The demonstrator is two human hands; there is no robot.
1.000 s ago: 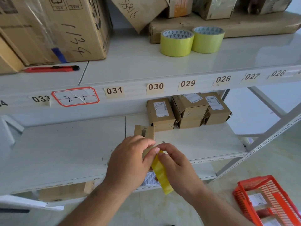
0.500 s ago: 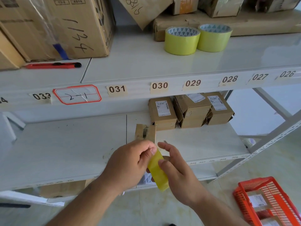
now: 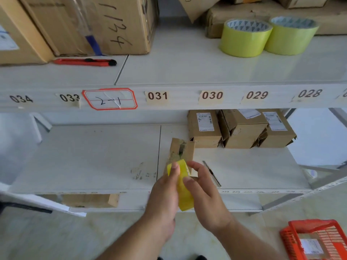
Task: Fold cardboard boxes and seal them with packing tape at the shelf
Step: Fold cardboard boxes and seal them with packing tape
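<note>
Head view, down onto shelf [image 3: 206,72]

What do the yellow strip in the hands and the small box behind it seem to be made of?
Yellow strip: thin glossy plastic tape, apparently; it is translucent and bends. Small box: plain brown cardboard, matte, with creased, scuffed flaps.
</note>
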